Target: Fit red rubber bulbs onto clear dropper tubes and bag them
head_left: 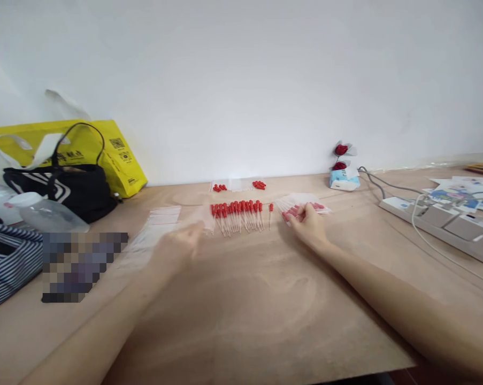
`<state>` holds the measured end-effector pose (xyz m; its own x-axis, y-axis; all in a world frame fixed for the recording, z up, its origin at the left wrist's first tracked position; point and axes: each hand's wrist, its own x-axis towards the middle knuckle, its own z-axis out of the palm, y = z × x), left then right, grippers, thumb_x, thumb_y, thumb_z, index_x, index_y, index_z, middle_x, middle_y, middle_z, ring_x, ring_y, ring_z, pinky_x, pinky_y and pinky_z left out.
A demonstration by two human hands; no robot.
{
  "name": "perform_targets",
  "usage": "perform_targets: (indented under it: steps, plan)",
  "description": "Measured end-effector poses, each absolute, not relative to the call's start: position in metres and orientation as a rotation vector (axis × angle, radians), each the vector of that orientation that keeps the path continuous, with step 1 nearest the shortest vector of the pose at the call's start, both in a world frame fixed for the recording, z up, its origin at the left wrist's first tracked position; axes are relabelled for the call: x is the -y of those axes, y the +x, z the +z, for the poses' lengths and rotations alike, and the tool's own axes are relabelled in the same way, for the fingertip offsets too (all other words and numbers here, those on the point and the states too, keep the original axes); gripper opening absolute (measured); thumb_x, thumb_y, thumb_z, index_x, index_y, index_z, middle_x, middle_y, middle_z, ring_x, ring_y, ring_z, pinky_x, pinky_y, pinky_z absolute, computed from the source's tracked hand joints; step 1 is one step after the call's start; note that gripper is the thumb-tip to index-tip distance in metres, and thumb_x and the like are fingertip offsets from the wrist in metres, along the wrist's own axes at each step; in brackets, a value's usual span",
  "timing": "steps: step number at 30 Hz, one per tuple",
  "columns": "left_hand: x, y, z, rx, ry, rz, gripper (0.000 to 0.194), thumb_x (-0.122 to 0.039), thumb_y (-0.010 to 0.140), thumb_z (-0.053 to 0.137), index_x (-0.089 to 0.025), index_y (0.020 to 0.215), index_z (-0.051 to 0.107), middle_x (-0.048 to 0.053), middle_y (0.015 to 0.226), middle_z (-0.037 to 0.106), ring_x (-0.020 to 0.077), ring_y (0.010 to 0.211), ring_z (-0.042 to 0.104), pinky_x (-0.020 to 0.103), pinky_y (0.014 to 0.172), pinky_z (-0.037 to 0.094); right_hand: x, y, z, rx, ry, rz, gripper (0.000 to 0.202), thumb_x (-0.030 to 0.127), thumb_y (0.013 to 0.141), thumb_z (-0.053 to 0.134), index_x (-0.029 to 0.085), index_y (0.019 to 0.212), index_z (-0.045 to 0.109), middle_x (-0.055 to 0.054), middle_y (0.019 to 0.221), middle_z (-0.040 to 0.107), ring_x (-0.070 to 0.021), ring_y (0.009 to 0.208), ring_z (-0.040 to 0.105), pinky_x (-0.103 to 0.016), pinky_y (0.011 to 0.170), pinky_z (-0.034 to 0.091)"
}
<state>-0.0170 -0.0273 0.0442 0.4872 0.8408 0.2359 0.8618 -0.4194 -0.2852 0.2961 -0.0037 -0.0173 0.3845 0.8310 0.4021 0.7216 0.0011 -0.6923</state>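
Blurred by motion, my left hand [181, 243] pinches a clear plastic bag [201, 216] beside a row of red-topped droppers [241, 209]. The droppers lie side by side with their thin pale stems toward me. A single dropper [270, 208] lies apart at the row's right end. My right hand [308, 223] has its fingers curled on a pile of clear bags with red-topped pieces inside [319, 206]; its fingertips partly cover them. Flat clear bags [161, 219] are spread left of the row, partly behind my left hand.
Two small groups of red pieces [219, 187] lie on clear plastic near the wall. At left stand a yellow bag [121, 155], a black bag [84, 187] and a plastic bottle [51, 211]. A tissue pack [343, 179] and a power strip [437, 222] with cables lie right.
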Motion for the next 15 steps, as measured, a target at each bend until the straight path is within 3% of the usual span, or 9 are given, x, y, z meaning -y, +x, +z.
perform_targets:
  steps: [3,5,10,15]
  plan:
    - [0.043,0.009,0.018,0.791,-2.724,-0.394,0.032,-0.014,0.081,0.033,-0.016,0.097,0.061,0.009,0.090,0.067,0.0194,0.082,0.063,0.030,0.071,0.051,-0.008,0.282,-0.010,1.633,-1.823,0.151,0.016,0.026,0.073,0.049,0.018,0.085,0.045,-0.006,0.077,0.059,-0.0192,0.076,0.056,-0.028,0.065,0.040]
    - [0.051,0.022,0.003,0.610,-2.804,-0.556,0.027,-0.018,0.084,0.036,-0.017,0.094,0.061,0.006,0.087,0.068,0.0180,0.080,0.064,0.030,0.069,0.052,-0.020,0.273,-0.004,1.723,-1.946,0.183,0.019,0.023,0.074,0.047,0.015,0.091,0.047,-0.011,0.087,0.060,-0.0226,0.087,0.056,-0.030,0.070,0.040]
    - [0.045,0.021,0.001,0.758,-2.966,-0.692,0.025,-0.029,0.083,0.046,-0.017,0.099,0.060,0.007,0.100,0.065,0.0215,0.100,0.056,0.037,0.084,0.046,-0.053,0.255,0.007,1.666,-2.151,0.349,0.036,0.019,0.072,0.050,0.009,0.106,0.044,-0.019,0.104,0.055,-0.0271,0.096,0.054,-0.033,0.074,0.041]
    - [0.036,0.013,0.011,0.918,-3.198,-0.315,0.043,-0.041,0.083,0.044,-0.023,0.122,0.046,0.008,0.134,0.037,0.0253,0.126,0.028,0.047,0.100,0.029,-0.075,0.247,0.006,1.607,-2.169,0.419,0.047,0.012,0.069,0.050,0.003,0.114,0.038,-0.023,0.106,0.053,-0.0286,0.094,0.055,-0.036,0.074,0.042]
